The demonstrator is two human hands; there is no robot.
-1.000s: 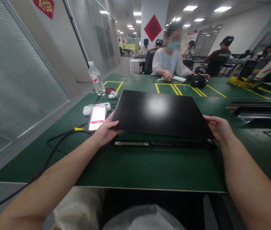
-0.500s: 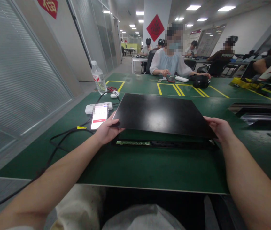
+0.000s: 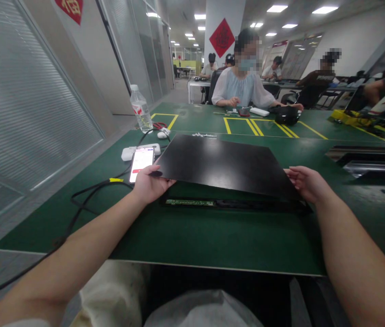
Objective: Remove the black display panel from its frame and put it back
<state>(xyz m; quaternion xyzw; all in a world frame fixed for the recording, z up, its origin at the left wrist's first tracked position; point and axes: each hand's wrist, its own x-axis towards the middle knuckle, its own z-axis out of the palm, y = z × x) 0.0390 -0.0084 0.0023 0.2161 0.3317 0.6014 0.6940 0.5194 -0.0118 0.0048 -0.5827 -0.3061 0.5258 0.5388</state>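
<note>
A large flat black panel [image 3: 224, 164] is held a little above a black frame [image 3: 233, 204] that lies on the green table mat [image 3: 192, 236]. A green circuit strip shows along the frame's near edge. My left hand [image 3: 150, 184] grips the panel's near left corner, thumb on top. My right hand [image 3: 306, 184] holds the near right corner, fingers curled under the edge. The panel slopes down toward its far edge.
A phone [image 3: 141, 160] with a lit screen, a white power bank [image 3: 140, 150], a black cable [image 3: 86, 200] and a water bottle [image 3: 141, 109] lie to the left. A person in a light blouse [image 3: 243, 86] sits at the far side. Metal parts [image 3: 369, 163] lie at right.
The panel's near edge has come down closer to the frame, and both hands lowered with it. Small white parts now show beyond its far edge.
</note>
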